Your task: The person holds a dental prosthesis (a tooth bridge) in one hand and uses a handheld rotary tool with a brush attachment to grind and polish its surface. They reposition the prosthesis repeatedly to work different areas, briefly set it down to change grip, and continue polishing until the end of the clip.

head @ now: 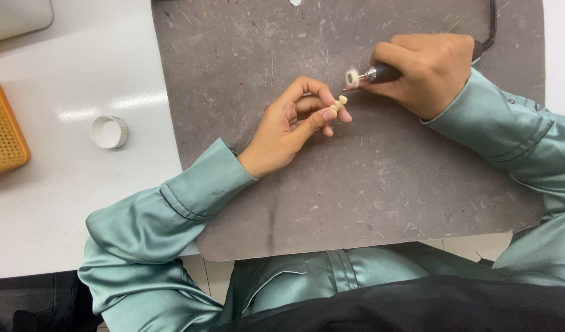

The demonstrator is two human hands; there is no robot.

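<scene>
Holding a small cream piece [339, 103] up to a spinning buffing wheel [352, 77] over a grey mat [368, 184].

The piece sits pinched between thumb and forefinger of the left hand [294, 126], its long axis pointing up and right toward the wheel, which lies just beside its tip. The right hand [427, 71] is closed around a dark rotary tool [384, 73], corded behind. Well apart on the white surface [67, 203] lie a white cap [109, 131] and an orange tray [4, 132].
</scene>
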